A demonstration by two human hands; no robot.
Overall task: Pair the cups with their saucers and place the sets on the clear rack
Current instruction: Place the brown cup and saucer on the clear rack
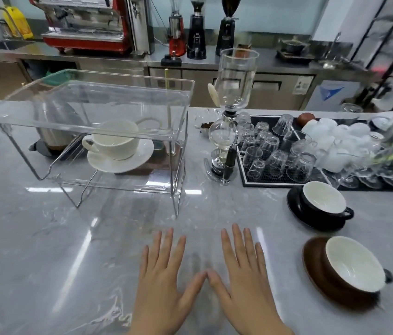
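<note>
A: Nearest the lens are the hands. The left hand [166,274] and the right hand [243,269] lie flat on the grey counter [45,262], fingers straight and fanned apart, thumb tips meeting between them. Neither holds anything.

B: Idle, then — I'd guess they're resting between sets. Where does everything stand, measured from the clear rack [89,122]?

A: Inside the rack, on its lower shelf, a white cup [115,141] sits upright on a white saucer [120,158]. Its handle points left, toward the rack's left end. The saucer looks slightly tipped, though I can't tell if that is only the lens.

B: So one set is done. The top shelf?

A: I can see nothing standing on it. Its long axis runs left to right across the counter.

B: And the others?

A: Well to the right of the rack, a black cup [323,201] sits on a black saucer [311,213], handle pointing right. Nearer the camera, still right of the rack, a brown cup [352,264] rests on a brown saucer [321,274], its mouth tilted toward the camera, handle to the right.

B: Both paired already — likely staged within reach of the right hand, waiting to be moved to the rack.
</note>
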